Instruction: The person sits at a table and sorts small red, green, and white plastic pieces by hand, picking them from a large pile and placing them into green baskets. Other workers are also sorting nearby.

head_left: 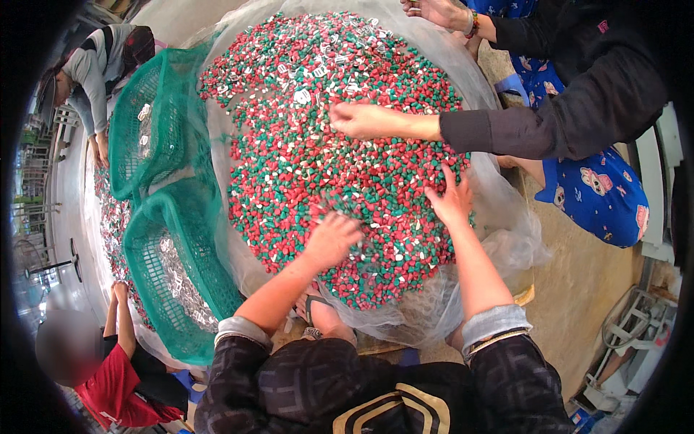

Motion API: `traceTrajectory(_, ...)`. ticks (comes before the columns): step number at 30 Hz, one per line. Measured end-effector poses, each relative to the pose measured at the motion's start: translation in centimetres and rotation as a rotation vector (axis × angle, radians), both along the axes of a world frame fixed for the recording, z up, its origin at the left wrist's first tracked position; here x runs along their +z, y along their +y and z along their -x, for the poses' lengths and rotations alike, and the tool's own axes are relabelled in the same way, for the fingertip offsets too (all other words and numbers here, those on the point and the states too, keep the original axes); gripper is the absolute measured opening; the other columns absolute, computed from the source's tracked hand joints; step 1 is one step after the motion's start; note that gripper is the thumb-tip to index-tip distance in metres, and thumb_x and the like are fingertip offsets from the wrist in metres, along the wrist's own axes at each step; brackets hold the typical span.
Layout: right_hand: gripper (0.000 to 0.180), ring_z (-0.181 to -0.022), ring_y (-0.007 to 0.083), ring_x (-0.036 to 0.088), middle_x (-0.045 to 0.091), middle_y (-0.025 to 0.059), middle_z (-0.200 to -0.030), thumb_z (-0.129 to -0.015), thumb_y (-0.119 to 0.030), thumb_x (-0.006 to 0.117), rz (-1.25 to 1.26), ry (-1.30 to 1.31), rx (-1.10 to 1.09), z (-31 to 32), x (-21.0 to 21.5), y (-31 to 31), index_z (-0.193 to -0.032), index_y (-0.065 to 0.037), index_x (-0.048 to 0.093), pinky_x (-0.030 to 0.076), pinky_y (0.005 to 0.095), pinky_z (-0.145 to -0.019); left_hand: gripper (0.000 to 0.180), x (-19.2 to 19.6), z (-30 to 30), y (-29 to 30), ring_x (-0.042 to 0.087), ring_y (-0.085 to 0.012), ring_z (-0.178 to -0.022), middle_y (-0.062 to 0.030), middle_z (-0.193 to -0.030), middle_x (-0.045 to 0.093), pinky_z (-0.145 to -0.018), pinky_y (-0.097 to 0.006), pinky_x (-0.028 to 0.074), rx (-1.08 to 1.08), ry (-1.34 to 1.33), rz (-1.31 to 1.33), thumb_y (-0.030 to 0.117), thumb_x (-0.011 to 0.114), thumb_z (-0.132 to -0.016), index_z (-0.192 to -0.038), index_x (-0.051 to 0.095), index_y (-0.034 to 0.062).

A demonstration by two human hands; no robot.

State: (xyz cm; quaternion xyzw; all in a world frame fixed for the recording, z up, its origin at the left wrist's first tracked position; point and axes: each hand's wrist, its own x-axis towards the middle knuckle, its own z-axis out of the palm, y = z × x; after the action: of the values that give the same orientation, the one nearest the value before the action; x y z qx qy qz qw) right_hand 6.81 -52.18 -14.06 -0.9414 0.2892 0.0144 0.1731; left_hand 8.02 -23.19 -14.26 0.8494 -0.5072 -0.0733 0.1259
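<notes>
A wide heap of small red, green and white pieces (289,155) lies in front of me, with pale flat slotted parts (301,96) scattered mostly over its far side. My left hand (335,237) is over the near part of the heap, its fingers smeared by motion. Loose pieces blur beside its fingertips, and whether it grips any cannot be made out. At the right edge of the heap my right hand (452,199) has its fingers spread and touching the pieces. Nothing shows in its grasp.
Translucent sheeting (510,239) surrounds the heap. Two green baskets, one far (126,170) and one near (170,336), hold pale parts at left. A co-worker's hand (361,121) reaches over the heap from the right. Two people work at another heap (116,217) on the left.
</notes>
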Motion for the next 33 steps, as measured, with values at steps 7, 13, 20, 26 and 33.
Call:
traceTrajectory(7,0.056,-0.113,0.0389,0.038,0.041,0.0156,-0.116,-0.069,-0.036,0.067,-0.130,0.238,0.369,1.5,1.6,7.0,-0.120,-0.023,0.048,0.040,0.0564,-0.085,0.043,5.4,-8.7,2.7,0.047,-0.0273,-0.109,-0.0088,-0.121,0.047,-0.090,-0.046,0.039,0.498,0.105,0.039,0.031,0.071,-0.070,-0.110,0.059,0.0183)
traceTrajectory(13,0.041,-0.111,0.0349,0.038,0.044,0.0131,-0.113,-0.069,-0.034,0.065,-0.260,0.296,0.867,5.3,4.4,12.2,-0.107,-0.020,0.059,0.039,0.0532,-0.082,0.067,3.7,-11.0,1.0,0.040,-0.0353,-0.116,-0.0117,-0.133,0.038,-0.087,-0.052,0.040,0.625,-0.045,-0.251,0.055,0.066,-0.069,-0.125,0.047,0.0246)
traceTrajectory(20,0.023,-0.086,0.0334,0.057,0.050,0.0155,-0.102,-0.075,-0.021,0.061,-0.222,-0.038,0.482,2.7,1.1,8.2,-0.093,-0.006,0.057,0.049,0.0426,-0.070,0.067,3.1,-7.9,0.3,0.046,-0.0346,-0.108,-0.0107,-0.127,0.043,-0.080,-0.050,0.045,0.500,0.107,-0.274,0.052,0.065,-0.071,-0.128,0.045,0.0237)
traceTrajectory(26,0.034,-0.083,0.0361,0.060,0.049,0.0167,-0.104,-0.074,-0.019,0.068,-0.105,0.121,0.125,1.6,-0.5,3.6,-0.101,-0.006,0.052,0.051,0.0435,-0.069,0.066,4.3,-7.3,-0.2,0.044,-0.0336,-0.111,-0.0108,-0.129,0.042,-0.085,-0.050,0.042,0.500,0.002,-0.324,0.042,0.067,-0.071,-0.130,0.043,0.0234)
traceTrajectory(33,0.038,-0.083,0.0334,0.062,0.059,0.0142,-0.093,-0.070,-0.018,0.071,-0.193,0.185,0.089,1.3,-0.9,3.5,-0.102,-0.005,0.054,0.050,0.0426,-0.071,0.050,2.1,-5.4,-5.9,0.035,-0.0271,-0.125,-0.0095,-0.132,0.041,-0.100,-0.048,0.030,0.052,0.030,-0.075,0.013,0.054,-0.075,-0.125,0.047,0.0122)
